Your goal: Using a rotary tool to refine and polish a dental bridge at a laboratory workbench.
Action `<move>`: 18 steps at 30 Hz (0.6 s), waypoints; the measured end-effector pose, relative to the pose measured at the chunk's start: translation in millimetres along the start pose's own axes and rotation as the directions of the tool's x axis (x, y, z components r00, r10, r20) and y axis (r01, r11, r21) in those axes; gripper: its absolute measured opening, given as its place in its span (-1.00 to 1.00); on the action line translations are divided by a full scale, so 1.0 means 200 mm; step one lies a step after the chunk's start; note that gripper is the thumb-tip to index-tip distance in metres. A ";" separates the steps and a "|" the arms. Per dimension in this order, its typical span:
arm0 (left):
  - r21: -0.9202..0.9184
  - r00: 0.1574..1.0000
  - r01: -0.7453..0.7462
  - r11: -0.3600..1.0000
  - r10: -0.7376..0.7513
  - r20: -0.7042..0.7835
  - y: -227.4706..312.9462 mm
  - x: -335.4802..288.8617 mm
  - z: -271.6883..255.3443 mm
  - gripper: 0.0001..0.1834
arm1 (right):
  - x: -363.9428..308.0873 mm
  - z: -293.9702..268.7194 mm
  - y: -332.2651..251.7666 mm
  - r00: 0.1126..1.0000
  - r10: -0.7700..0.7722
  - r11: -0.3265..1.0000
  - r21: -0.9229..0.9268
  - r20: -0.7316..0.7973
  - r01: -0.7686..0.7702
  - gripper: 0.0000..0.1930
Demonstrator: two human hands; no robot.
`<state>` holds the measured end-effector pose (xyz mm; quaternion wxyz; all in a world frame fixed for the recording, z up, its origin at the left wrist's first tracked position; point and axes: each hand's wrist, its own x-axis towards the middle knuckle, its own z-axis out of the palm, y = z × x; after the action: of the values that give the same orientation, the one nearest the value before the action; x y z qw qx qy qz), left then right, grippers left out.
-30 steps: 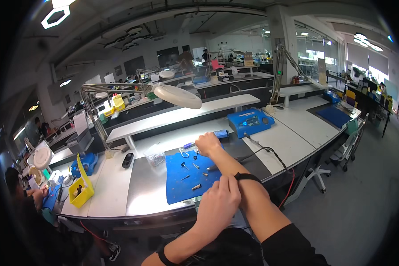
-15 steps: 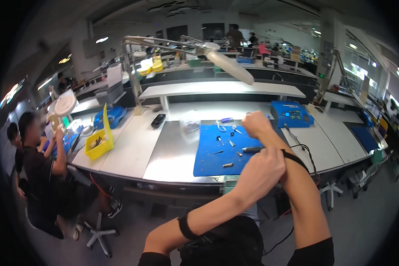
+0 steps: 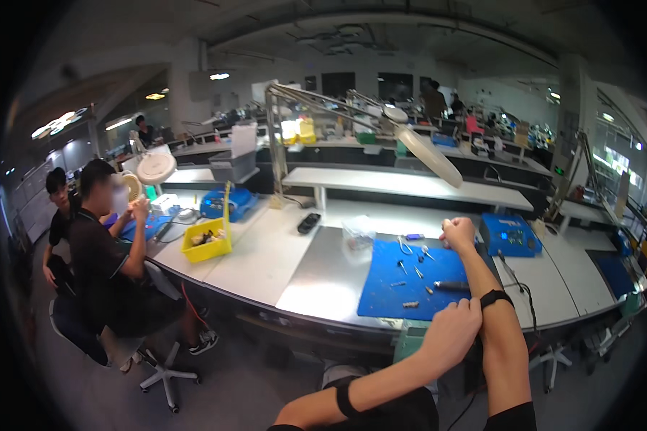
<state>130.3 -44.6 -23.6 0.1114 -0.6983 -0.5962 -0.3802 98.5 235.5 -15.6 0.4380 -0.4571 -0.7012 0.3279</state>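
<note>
My left hand [image 3: 451,332] reaches across to my right forearm. Its curled fingers meet the near edge of a black armband [image 3: 496,297] wrapped around that forearm, and the fingertips are partly hidden. A second black band [image 3: 346,399] circles my left forearm. Held out over the right side of the blue mat [image 3: 381,291], my right hand [image 3: 459,233] is closed in a loose fist, with nothing visible in it. A dark pen-shaped handpiece [image 3: 451,286] lies on the mat beside my right forearm. Several small metal parts [image 3: 410,304] are scattered there.
A blue control box [image 3: 510,235] with cables stands at the right. A lamp [image 3: 430,156] hangs over the bench. Left of the mat are a clear bag [image 3: 357,233], a black object [image 3: 309,223] and a yellow bin [image 3: 207,243]. Two people sit at the far left.
The view has swung left and up, so the bench sits further right and lower. My left hand remains at the armband, which now lies more squarely around the forearm. My right hand stays closed.
</note>
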 end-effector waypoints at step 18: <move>0.304 0.887 -0.414 0.858 0.455 -0.075 -0.02 0.03 -0.01 -0.83 | -0.10 -0.07 -0.05 0.809 -0.585 0.545 -0.713 0.054 0.442 -0.74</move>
<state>125.4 -39.6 -18.8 0.3348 -0.7627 -0.4607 -0.3065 112.6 215.1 -7.8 0.3742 -0.3893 -0.8283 -0.1492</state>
